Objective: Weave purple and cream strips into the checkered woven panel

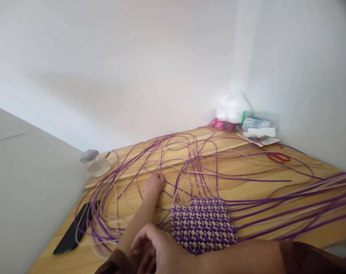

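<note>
Left grip (154,184) appears to pinch a purple strand (161,161); right grip (163,247) curled, contents unclear. Woven panel (203,224) lies on the surface (54,262). I'd draw the strand evenly, keeping neighbours untangled

The worktop (73,262) was pale, grained wood, with a long straight edge (127,175) running across its back part. On it lay a purple-and-cream checkered woven piece (204,224), its loose cords (275,180) looping toward the wall and left, others fanning right. A clear jar (98,167) with a grey lid stood at the far left, a long black flat object (74,232) nearer. In the far right corner sat a pink bundle (224,125), papers (260,133) and orange-red loops (280,157).
</note>
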{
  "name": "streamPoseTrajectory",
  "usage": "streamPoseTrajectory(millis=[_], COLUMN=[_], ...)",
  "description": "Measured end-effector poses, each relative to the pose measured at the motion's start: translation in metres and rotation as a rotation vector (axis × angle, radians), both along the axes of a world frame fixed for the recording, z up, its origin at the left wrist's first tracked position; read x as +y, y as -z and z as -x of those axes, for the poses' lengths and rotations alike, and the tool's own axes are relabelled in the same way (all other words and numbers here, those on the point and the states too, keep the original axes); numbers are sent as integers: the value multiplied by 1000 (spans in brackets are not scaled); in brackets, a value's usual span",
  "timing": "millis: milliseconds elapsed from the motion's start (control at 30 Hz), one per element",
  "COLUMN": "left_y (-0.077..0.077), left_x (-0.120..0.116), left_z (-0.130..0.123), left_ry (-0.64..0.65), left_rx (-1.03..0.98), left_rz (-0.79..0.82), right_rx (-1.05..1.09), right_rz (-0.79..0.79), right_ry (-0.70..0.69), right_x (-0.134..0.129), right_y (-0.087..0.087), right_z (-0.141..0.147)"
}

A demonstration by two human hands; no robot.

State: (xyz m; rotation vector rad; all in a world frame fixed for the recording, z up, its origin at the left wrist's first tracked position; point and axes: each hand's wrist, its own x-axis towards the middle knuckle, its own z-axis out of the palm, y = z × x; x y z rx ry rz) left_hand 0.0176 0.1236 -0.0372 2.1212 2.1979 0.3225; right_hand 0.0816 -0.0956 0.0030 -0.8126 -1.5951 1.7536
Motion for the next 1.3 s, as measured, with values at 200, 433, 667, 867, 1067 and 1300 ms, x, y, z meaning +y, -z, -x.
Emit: streamPoseTrajectory(millis=[200,433,667,867,1067,1300], left_y=[-2,-5,-11,-14,-15,-15], left_x=[-1,0,0,-1,-4,-5], left_z=[-4,-4,-6,-6,-4,-3], left_ry=[-18,-32,-35,-12,-17,-34], left_rx=[-7,-41,-61,-65,-73,-72], left_rz=[-14,-8,11,27,30,25], right_rx=[-28,-109,-208,-201,-216,-219], right_rz=[194,-673,-577,-545,-498,-386], right_ry=[-213,-60,-183,-140,-40,-198], right_x=[-14,-16,-25,-21,-21,-23], right_y=[-12,-37,-59,-65,-63,-69], right_z=[-10,-12,-28,-29,-28,-31])
